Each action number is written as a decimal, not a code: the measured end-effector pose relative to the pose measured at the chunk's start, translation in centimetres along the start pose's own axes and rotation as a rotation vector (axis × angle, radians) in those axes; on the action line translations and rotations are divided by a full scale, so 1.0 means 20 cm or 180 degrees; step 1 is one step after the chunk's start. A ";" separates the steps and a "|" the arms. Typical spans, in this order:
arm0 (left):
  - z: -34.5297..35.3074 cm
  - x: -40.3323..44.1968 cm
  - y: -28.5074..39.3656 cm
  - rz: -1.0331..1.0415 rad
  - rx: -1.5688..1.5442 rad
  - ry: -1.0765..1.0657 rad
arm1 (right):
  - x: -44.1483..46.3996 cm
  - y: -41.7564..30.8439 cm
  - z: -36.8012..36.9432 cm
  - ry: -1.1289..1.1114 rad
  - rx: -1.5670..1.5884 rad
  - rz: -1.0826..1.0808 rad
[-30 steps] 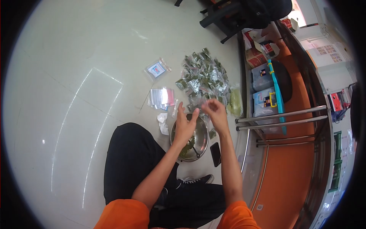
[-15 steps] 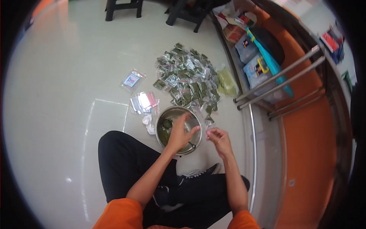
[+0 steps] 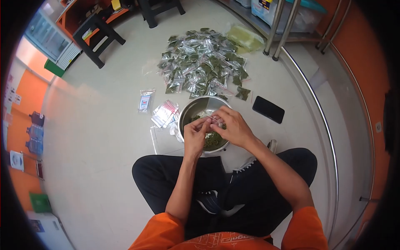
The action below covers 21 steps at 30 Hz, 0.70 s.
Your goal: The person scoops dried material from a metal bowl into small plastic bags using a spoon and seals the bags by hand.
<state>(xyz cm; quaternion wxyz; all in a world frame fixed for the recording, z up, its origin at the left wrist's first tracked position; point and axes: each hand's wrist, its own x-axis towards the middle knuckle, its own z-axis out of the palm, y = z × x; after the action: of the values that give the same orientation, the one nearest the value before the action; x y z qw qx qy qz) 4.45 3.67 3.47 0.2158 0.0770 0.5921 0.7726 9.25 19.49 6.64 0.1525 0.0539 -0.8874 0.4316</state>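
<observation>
Over the steel bowl [image 3: 181,125], my two hands meet at a small clear zip bag [image 3: 213,118], of which only the thin top edge shows. My left hand [image 3: 196,135] pinches one side of it between thumb and fingers. The other side is in the closed fingers of my right hand [image 3: 234,127]. Inside the bowl lies chopped green leafy stuff [image 3: 214,142], partly hidden by my hands. Just beyond the bowl is a heap of small clear bags with dark green contents [image 3: 200,64].
Left of the bowl lie a stack of flat zip bags [image 3: 165,113], a packet [image 3: 145,101] and crumpled white tissue [image 3: 175,130]. A black phone [image 3: 268,109] rests at right. A larger bag of pale green stuff [image 3: 246,38] lies near metal rails [image 3: 283,29]. Black stools [image 3: 98,39] stand farther off.
The view has turned, bringing the phone into sight. My left hand, spread over the bowl before, is now closed. My right hand has come from beside the bowl to meet it above.
</observation>
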 end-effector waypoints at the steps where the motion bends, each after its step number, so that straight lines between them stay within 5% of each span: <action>1: 0.01 0.00 0.01 0.0022 0.0005 0.0099 | 0.00 -0.01 0.00 0.0012 -0.0030 -0.0078; 21: -0.03 0.02 -0.05 0.0430 0.1360 -0.0039 | -0.02 0.05 0.04 -0.0216 -0.0621 -0.0132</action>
<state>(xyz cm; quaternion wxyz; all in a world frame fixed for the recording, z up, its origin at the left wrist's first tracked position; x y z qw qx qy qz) 4.03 3.55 2.35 0.1460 0.1650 0.7345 0.6419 9.24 19.41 5.38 0.1358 0.0718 -0.9286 0.3378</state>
